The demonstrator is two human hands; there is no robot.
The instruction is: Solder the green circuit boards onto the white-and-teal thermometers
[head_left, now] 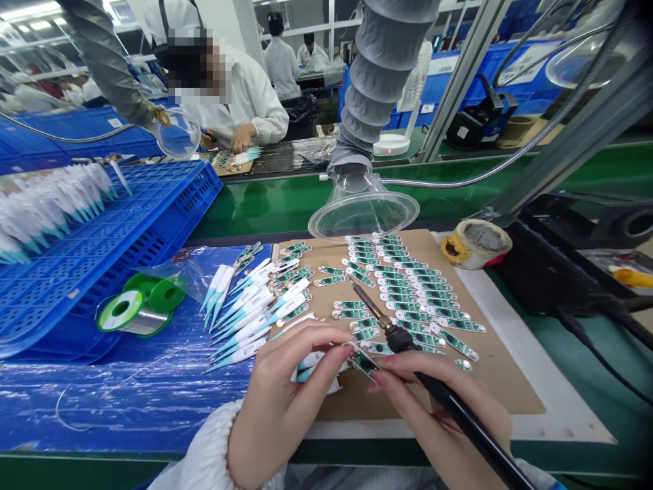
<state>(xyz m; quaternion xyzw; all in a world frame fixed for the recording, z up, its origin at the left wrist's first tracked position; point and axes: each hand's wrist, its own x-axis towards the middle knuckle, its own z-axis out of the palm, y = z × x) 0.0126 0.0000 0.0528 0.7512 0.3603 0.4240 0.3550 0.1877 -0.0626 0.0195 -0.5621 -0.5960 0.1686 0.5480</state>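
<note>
A small green circuit board (365, 364) is held up between both hands at the front of the brown cardboard (357, 407). My left hand (288, 395) pinches its left end between thumb and fingertips. My right hand (449, 401) grips its other end with thumb and finger, and a soldering iron (403, 340) lies across the same hand. The iron's tip points away from me, over the cardboard. Several more circuit boards (408, 286) lie in rows beyond my hands. White thermometers with light-blue tips (249, 313) are piled to the left, some partly hidden behind my left hand.
Solder spools (122, 309) sit at left beside a blue crate (153, 204) loaded with thermometers. A clear extraction hood (364, 211) hangs over the cardboard's far edge. A round pot with a yellow sponge (474, 241) stands back right. Across the bench, another person (224, 95) works.
</note>
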